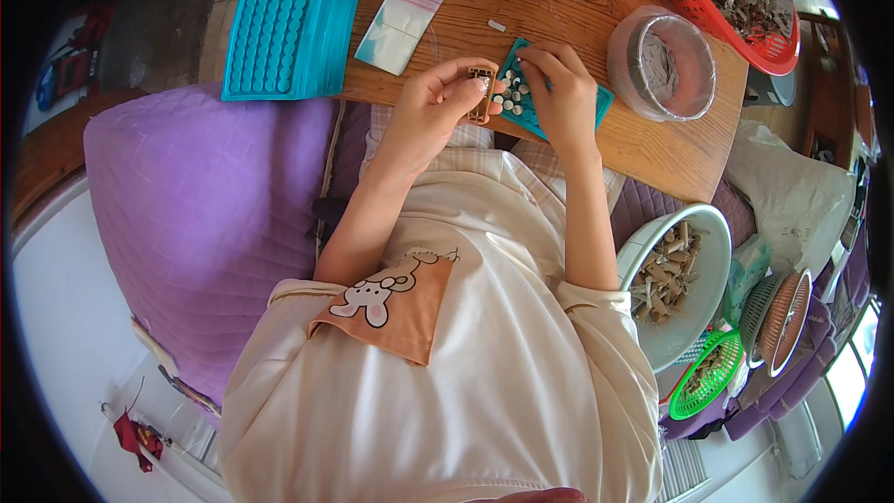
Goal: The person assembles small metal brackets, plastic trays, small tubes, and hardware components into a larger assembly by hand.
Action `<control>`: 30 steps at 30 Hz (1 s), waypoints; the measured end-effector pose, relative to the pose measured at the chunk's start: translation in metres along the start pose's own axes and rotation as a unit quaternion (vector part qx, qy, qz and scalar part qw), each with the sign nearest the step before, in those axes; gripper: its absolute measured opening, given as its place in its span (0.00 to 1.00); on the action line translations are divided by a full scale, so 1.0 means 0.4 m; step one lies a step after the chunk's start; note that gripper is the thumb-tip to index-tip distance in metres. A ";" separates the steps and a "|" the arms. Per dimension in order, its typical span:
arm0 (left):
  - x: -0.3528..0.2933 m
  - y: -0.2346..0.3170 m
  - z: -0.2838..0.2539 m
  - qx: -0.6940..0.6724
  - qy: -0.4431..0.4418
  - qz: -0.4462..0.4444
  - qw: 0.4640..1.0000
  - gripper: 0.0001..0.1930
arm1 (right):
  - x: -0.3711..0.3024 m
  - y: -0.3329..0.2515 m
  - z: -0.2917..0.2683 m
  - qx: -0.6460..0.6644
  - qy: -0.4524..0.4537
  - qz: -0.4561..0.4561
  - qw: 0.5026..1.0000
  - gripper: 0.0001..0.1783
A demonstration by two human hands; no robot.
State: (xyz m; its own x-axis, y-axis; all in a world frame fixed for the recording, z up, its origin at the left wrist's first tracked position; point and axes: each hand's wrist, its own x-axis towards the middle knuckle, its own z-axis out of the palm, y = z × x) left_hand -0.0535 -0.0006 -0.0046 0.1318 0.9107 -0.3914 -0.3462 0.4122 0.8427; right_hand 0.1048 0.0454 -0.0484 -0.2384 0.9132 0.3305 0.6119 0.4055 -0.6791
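Fingers downward, right hand over tray

Both forearms bare, reaching forward. Left forearm slants inward. Left hand half-turned, thumb laid over curled fingers, grip closed. Right forearm runs nearly straight ahead. Right hand palm down, back uppermost, fingers bent, some tips hidden. Hands near each other, apart.

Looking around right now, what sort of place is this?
Possibly a home used for handwork: a quilted purple cover, stacked teal trays, and a tub of brown pieces.
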 end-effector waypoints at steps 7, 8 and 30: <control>-0.012 0.009 0.011 0.023 -0.023 0.035 0.999 0.14 | -0.027 -0.145 -0.043 0.200 0.085 0.071 0.974 0.07; -0.012 0.009 0.017 0.021 -0.026 0.043 0.999 0.14 | -0.028 -0.149 -0.045 0.199 0.085 0.071 0.974 0.07; -0.042 0.009 0.029 0.362 -0.119 0.018 0.924 0.13 | 0.024 -0.112 -0.144 0.217 -0.296 0.136 0.920 0.24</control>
State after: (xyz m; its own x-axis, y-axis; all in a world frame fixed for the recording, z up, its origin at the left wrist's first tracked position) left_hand -0.0462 -0.0140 0.0090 0.3623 0.8681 -0.3394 0.3472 0.2123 0.9135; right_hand 0.1184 0.0335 0.0228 -0.5679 0.7936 -0.2181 0.3807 0.0183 -0.9245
